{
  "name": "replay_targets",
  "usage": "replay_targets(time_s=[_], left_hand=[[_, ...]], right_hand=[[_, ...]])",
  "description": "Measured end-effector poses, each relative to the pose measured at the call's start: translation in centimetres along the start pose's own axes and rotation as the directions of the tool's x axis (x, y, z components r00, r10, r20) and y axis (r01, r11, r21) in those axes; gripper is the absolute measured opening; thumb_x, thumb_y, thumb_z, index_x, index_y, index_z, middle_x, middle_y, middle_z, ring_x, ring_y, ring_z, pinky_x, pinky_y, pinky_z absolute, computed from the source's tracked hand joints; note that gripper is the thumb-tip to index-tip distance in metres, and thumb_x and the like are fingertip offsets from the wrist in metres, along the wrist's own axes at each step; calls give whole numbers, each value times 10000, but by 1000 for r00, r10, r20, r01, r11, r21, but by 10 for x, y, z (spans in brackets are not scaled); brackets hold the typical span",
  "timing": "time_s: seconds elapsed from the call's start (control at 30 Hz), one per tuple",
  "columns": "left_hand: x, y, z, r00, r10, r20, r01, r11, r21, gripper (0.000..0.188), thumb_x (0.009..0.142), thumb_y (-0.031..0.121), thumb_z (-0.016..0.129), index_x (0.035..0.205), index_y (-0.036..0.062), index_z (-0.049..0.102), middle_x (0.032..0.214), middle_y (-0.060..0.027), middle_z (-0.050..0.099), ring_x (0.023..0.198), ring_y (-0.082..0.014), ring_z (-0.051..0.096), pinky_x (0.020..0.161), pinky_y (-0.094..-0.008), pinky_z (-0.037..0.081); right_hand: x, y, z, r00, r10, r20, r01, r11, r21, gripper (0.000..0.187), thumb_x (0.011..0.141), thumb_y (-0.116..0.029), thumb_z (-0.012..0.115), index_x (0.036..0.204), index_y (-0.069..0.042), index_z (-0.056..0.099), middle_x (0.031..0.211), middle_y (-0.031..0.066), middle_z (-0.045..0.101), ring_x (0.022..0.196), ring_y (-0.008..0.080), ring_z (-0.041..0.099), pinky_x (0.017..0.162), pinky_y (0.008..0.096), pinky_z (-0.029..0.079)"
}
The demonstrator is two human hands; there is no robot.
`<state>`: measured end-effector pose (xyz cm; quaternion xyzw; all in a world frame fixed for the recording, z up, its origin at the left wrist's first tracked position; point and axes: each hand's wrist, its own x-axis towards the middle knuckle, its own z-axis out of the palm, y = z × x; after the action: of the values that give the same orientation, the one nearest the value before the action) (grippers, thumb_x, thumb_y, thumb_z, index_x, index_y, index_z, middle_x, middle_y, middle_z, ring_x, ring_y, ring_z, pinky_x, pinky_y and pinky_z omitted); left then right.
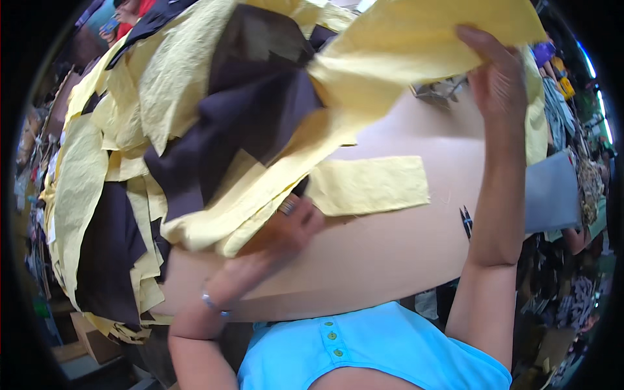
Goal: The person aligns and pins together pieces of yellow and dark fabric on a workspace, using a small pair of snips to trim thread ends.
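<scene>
My right hand (497,75) is raised at the far right, its thumb and fingers closed on the edge of a large yellow fabric piece (403,45). This piece stretches across the table toward the left. Lower down, my left hand (296,224) has its fingers curled at the edge of a folded yellow fabric bundle (240,218); the fabric hides part of its grip. Dark purple-brown fabric (260,110) lies bunched between the yellow layers. Just beyond the left hand, a yellow fabric strip (374,185) rests flat on the table.
A big pile of yellow and dark cloth (107,253) covers the left side of the pale tabletop (364,260). Small dark snips (466,222) lie near my right forearm. A metal part (439,91) shows under the raised fabric. Another person (127,16) is at the far left.
</scene>
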<state>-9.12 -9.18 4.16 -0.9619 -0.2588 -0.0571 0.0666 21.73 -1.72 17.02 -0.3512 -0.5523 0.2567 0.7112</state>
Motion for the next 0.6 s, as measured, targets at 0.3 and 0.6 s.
replay_targets(time_s=[0.3,0.6], left_hand=[[72,-86,-78,992,92,-85,-54,928,368,120,712,48,562,828,40,532,845,-80,492,881,-231,489,799,-334,447],[42,-43,-50,999,32,24,-36,984,174,107,738,62,529,844,57,522,841,-68,484,874,-221,515,822,-337,422]], right_hand=[[-121,-30,-58,998,22,-64,-36,973,-228,788,740,30,574,1423,-66,192,814,45,558,714,114,543,691,236,459],[-113,51,-2,957,45,287,139,798,-587,830,696,-57,670,1413,-109,255,1103,130,523,1028,252,521,906,353,401]])
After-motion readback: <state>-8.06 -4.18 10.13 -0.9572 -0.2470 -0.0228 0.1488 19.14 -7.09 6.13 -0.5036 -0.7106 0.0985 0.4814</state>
